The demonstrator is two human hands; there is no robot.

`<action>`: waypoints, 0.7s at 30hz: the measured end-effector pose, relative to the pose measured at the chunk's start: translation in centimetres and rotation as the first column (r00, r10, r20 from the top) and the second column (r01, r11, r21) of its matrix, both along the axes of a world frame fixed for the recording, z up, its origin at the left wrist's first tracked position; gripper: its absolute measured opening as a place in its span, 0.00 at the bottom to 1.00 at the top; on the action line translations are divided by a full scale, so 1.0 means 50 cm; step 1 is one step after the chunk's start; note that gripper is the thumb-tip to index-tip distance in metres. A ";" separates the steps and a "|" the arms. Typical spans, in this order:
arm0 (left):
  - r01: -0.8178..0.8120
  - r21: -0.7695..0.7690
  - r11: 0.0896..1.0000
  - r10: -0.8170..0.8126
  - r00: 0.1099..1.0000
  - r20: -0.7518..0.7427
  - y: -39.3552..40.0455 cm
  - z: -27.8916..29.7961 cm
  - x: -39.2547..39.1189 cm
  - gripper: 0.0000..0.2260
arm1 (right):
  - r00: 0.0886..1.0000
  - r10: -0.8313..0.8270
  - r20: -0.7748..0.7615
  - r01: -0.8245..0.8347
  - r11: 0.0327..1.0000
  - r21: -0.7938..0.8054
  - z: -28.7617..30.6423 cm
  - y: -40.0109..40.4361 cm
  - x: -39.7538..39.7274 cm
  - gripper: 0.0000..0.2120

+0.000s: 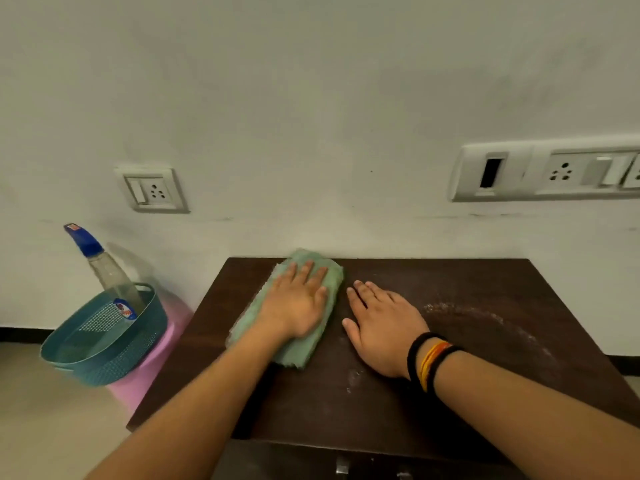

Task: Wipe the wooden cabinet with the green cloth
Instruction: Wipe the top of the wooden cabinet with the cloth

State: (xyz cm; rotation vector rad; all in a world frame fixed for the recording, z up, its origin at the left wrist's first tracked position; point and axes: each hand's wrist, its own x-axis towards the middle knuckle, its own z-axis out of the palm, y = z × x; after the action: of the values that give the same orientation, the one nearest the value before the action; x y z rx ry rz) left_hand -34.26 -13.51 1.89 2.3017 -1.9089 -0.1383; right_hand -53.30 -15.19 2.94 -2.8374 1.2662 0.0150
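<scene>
Head view. Green cloth point(300, 355): folded, soft, light, nappy; on wooden cabinet point(433, 386) top, rear left. Left hand point(298, 306) flat on it, fingers point(308, 268) spread, pressing, not gripping. Right hand point(381, 327) open, flat on dark smooth wood. Pale dust point(464, 311) right. Best driven by palm pressure, likely.

Wooden cabinet point(433, 375) — dark brown flat top, back edge against the wall; pale dusty streaks on the right half and near the front centre. Green cloth point(325, 289) — folded into a long pad, lying flat on the left-centre of the top, angled, far end touching the wall.
</scene>
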 end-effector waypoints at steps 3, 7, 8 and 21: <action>-0.204 -0.020 0.979 0.205 0.978 0.040 0.066 -0.010 0.069 0.32 | 0.999 0.001 -0.044 -0.002 1.000 -0.014 0.008 -0.012 -0.052 0.31; -0.041 -0.039 0.998 0.045 0.995 0.089 0.172 -0.017 -0.131 0.27 | 0.999 -0.051 -0.011 0.051 0.999 -0.007 -0.005 -0.005 -0.089 0.30; 0.033 -0.035 0.999 -0.031 0.997 0.073 0.135 -0.019 -0.158 0.27 | 0.999 -0.049 -0.015 0.049 0.999 -0.003 -0.002 -0.006 -0.087 0.30; -0.029 0.010 1.000 0.029 1.000 -0.007 0.080 0.009 -0.135 0.25 | 0.997 -0.076 -0.012 0.076 0.997 -0.020 0.015 0.021 -0.124 0.29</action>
State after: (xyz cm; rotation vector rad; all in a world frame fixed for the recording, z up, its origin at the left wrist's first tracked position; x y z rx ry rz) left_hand -41.02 -9.52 2.33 2.3310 -1.8749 -0.1524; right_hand -59.51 -14.15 3.70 -2.8076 1.3839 0.0182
